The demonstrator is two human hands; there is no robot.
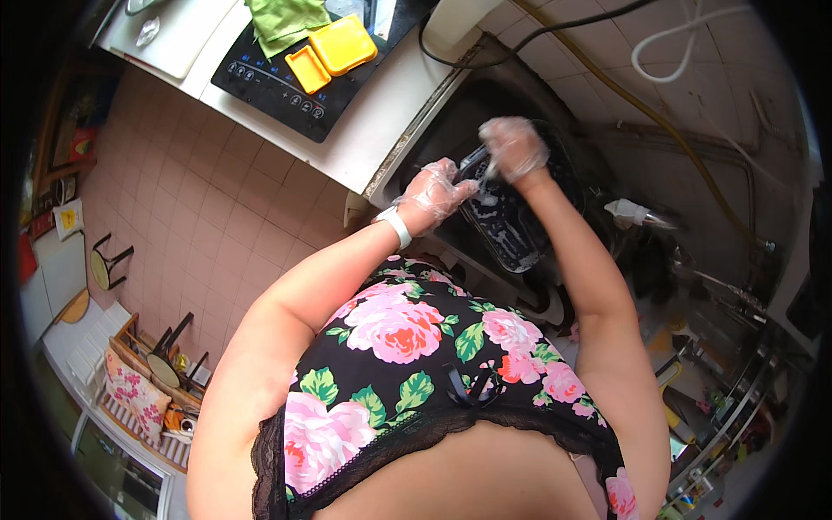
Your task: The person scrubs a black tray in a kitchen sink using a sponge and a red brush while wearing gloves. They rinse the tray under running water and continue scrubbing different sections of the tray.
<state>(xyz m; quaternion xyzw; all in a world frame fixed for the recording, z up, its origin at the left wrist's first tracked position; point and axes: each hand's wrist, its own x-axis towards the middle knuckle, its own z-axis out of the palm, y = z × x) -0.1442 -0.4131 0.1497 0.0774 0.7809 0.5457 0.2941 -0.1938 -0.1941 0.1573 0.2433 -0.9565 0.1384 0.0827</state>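
Observation:
A black rectangular tray (pixel 497 224), streaked with white suds, lies tilted in the dark sink basin (pixel 448 123). My left hand (pixel 434 195), in a clear plastic glove, holds the tray's left edge with the thumb over the rim. Above the tray's far part is my right hand (pixel 517 148), gloved the same way and curled with the palm down. Motion blurs it, and whatever may be under its fingers is hidden. Foam shows on the tray between the two hands.
Left of the sink, a white counter (pixel 364 140) carries a black induction cooktop (pixel 286 104), a yellow plastic box (pixel 344 44), a smaller yellow tray (pixel 308 69) and a green cloth (pixel 286 26). A faucet (pixel 640 214) juts in at right. A black cable (pixel 507 60) crosses behind the basin.

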